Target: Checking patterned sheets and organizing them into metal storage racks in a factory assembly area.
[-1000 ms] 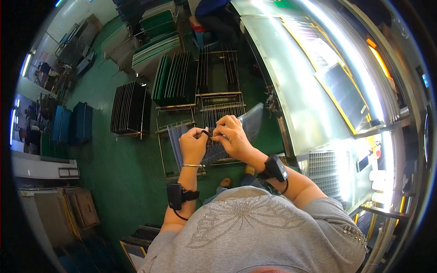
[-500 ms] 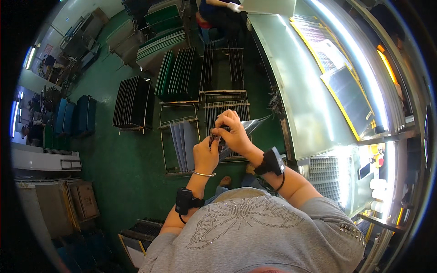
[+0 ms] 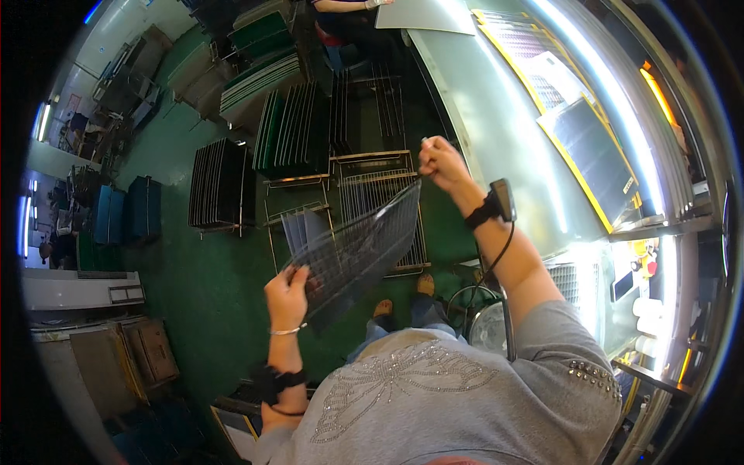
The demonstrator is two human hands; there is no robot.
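A dark, see-through plastic film sheet [image 3: 363,252] is stretched at a slant in front of me, above the floor. My left hand [image 3: 286,299] pinches its lower left end between thumb and fingers. Higher up and to the right, my right hand [image 3: 444,166] is closed on the film's opposite corner, near the edge of the workbench. The sheet sags between both hands, with light glinting along its folds. Through it, part of a wire rack [image 3: 376,186] shows faintly.
A long glossy workbench [image 3: 496,139] runs along the right, bearing yellow-edged dark panels [image 3: 593,159] and a phone [image 3: 622,289]. Racks of upright panels [image 3: 291,132] stand ahead on the green floor. A round stool [image 3: 488,329] is beside my legs. Another person [image 3: 341,6] sits at the bench's far end.
My hands have moved apart, the left down and leftward, the right up and rightward. The film, bunched between them before, is now spread out.
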